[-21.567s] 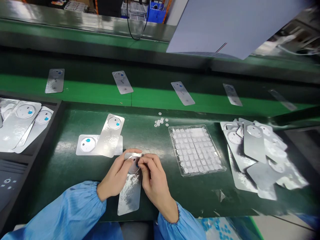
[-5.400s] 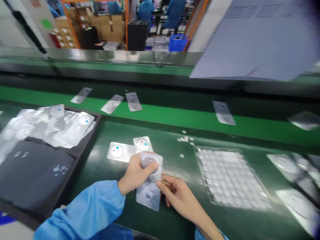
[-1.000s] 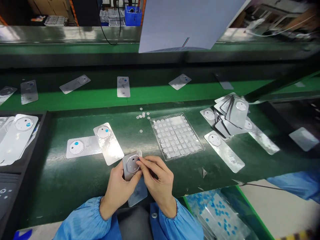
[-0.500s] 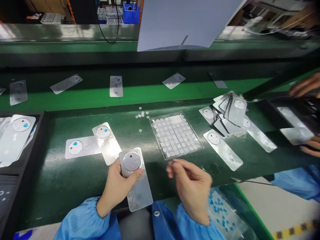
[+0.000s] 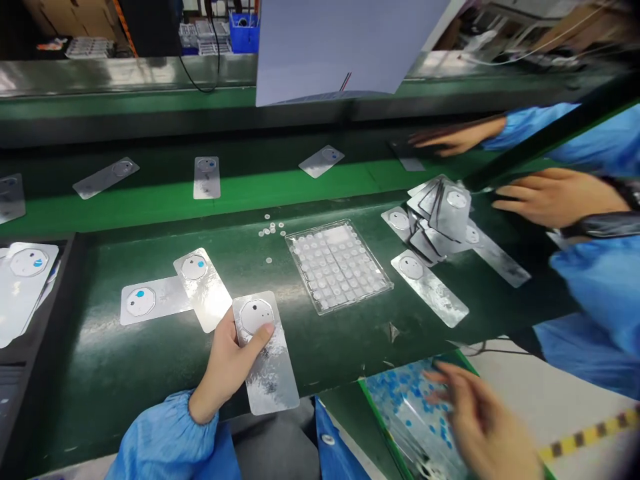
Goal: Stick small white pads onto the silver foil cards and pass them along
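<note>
My left hand (image 5: 233, 360) is closed on the edge of a flat silver plate (image 5: 275, 373), the thumb across its face below a round disc with a dark hole. My right hand (image 5: 480, 420), blurred, is over a green-edged bin (image 5: 373, 403) at the lower right. Its fingers look apart, and I see nothing held. Many small blue dots (image 5: 395, 387) lie in the bin. Left of the held plate, a silver plate with a blue dot (image 5: 207, 293) overlaps another such plate (image 5: 170, 303). A clear tray (image 5: 320, 308) of small white round pieces stands beyond my hands.
A heap of silver plates (image 5: 453, 217) lies at the right, with a single plate (image 5: 435, 293) before it. Loose white rings (image 5: 270, 229) lie near the tray. Plates rest on the green belt (image 5: 260, 187). A co-worker's hands (image 5: 560, 193) reach in from the right.
My right hand has moved from beside the tray, fingers pinched, down and right to the bin. My left hand still holds the plate. A co-worker's hands have come further in.
</note>
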Tool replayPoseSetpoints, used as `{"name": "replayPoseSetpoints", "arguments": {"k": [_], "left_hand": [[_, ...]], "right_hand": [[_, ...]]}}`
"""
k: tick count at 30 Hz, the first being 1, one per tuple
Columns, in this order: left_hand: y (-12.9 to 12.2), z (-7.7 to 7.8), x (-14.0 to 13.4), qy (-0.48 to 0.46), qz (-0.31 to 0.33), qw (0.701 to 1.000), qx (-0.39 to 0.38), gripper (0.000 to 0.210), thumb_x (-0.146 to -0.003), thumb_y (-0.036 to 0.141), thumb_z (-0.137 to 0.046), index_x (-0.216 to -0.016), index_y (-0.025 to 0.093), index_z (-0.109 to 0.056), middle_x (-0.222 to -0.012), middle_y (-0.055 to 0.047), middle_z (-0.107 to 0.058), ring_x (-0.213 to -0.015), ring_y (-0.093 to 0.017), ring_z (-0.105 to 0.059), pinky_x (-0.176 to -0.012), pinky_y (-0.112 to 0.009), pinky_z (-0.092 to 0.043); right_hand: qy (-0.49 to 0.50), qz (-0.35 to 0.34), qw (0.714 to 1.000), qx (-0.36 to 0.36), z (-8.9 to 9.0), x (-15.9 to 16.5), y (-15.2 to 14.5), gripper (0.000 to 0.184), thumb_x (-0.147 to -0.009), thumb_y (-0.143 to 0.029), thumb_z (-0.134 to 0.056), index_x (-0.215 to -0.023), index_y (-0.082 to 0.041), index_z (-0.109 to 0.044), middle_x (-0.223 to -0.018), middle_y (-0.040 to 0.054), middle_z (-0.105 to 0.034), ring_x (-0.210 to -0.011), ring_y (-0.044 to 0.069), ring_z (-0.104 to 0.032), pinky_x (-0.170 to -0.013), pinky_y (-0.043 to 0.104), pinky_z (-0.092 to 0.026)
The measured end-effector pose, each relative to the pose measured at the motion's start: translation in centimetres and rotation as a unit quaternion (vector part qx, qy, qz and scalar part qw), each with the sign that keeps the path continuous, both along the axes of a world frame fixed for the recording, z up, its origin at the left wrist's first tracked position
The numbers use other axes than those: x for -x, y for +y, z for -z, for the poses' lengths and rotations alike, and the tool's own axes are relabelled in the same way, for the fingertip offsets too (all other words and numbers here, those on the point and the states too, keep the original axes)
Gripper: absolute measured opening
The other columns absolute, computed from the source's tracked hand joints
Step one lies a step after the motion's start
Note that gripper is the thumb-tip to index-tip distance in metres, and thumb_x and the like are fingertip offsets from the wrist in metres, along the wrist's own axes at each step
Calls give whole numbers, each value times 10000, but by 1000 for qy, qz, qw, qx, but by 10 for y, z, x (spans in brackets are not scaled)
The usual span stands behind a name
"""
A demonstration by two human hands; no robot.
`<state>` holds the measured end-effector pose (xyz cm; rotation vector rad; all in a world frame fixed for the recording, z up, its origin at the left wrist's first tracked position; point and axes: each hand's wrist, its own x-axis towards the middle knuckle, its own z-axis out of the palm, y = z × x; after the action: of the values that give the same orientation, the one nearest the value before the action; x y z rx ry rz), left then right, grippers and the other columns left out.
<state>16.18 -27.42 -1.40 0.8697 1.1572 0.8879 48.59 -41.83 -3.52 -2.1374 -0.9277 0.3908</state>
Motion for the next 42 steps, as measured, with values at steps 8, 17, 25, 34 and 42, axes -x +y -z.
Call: {"name": "replayPoseSetpoints", "arguments": {"k": [8, 17, 25, 34, 42], "left_hand": [[1, -7, -13, 39, -43, 997, -56, 412, -818, 504, -801, -979, 170, -623, -863, -21, -697, -750, -162, -643, -677, -246, -503], [1, -5, 0, 36, 27, 995, -94, 363, -957, 518, -631, -1091, 180, -627, -963, -35, -692, -902, -184, -647, -829, -272, -508], [7, 0, 4, 53, 66, 993, -83, 296, -952, 467, -659, -997, 185, -580, -875, -11, -634, -803, -165, -601, -756, -272, -495], [8, 3, 8, 59, 63, 993, -82, 386, -915, 540, -690, -1032, 195, -561, -883, -12, -616, -814, -179, -599, -754, -289, -495], [6, -10, 33, 39, 194, 973, -119, 735, -1020, 414, -599, -1600, 337, -153, -1234, -92, -667, -1004, -222, -698, -842, -363, -578]], "right_hand": [[349, -345, 871, -30, -17, 176, 81, 457, -974, -524, -643, -1198, -139, -743, -724, 45, -719, -595, 166, -637, -537, 243, -526], [295, -348, 889, -30, -15, 169, 77, 348, -1017, -435, -588, -1080, -156, -786, -668, 12, -660, -549, 153, -570, -516, 233, -477], [272, -352, 895, -9, -11, 171, 75, 352, -1020, -439, -566, -881, -180, -759, -701, 14, -677, -578, 175, -605, -566, 256, -508], [259, -358, 897, 8, -10, 171, 76, 372, -1027, -453, -558, -934, -168, -779, -733, 28, -693, -587, 171, -594, -560, 257, -491], [332, -345, 878, 8, -10, 168, 76, 393, -1016, -467, -587, -1163, -165, -791, -755, 38, -718, -670, 211, -669, -609, 276, -541]]}}
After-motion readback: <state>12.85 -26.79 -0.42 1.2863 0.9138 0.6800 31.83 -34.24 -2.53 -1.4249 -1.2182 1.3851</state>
